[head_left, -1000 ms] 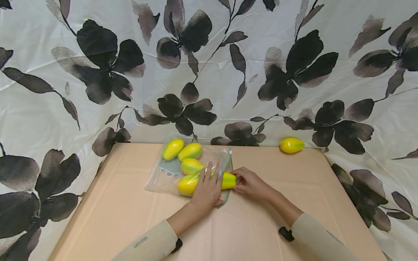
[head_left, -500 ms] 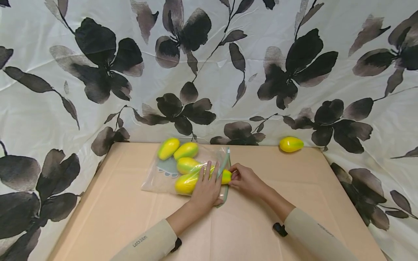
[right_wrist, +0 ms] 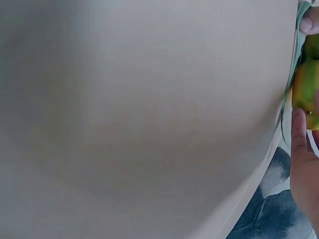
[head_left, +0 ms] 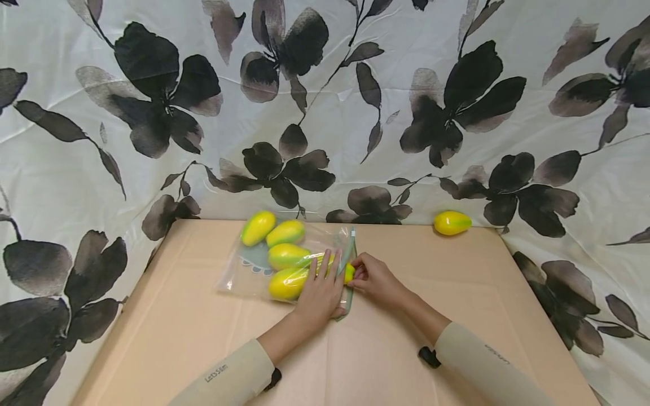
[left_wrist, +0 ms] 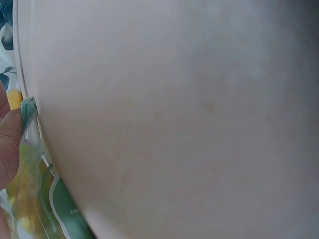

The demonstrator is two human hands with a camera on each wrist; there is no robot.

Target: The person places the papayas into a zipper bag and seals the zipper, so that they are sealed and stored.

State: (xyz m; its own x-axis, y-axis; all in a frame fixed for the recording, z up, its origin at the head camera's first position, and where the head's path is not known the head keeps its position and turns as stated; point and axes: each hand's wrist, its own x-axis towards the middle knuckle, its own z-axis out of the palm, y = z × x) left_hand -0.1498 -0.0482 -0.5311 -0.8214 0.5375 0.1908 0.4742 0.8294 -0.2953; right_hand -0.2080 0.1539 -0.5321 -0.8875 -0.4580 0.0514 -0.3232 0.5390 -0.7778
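In the head view a clear zip bag [head_left: 231, 279] with a green-edged mouth lies flat on the board, several yellow-green mangoes [head_left: 288, 256] inside it. My left hand [head_left: 319, 293] lies across the bag near its mouth, fingers straight on top, and its thumb [left_wrist: 9, 142] grips the zip edge in the left wrist view. At that mouth my right hand [head_left: 378, 282] pinches the end of another mango [head_left: 349, 273]. Most of this mango is inside the bag, partly hidden by my left fingers. The right wrist view shows my right fingertips touching its rounded end.
One loose mango [head_left: 452, 223] sits at the back right edge of the tan board [head_left: 406, 349]. Behind the board hangs a white cloth [head_left: 355, 129] with dark flowers.
My right hand has moved left, sliding the mango deeper through the bag's mouth. The bag and its contents have shifted slightly left; my left hand stays on it.
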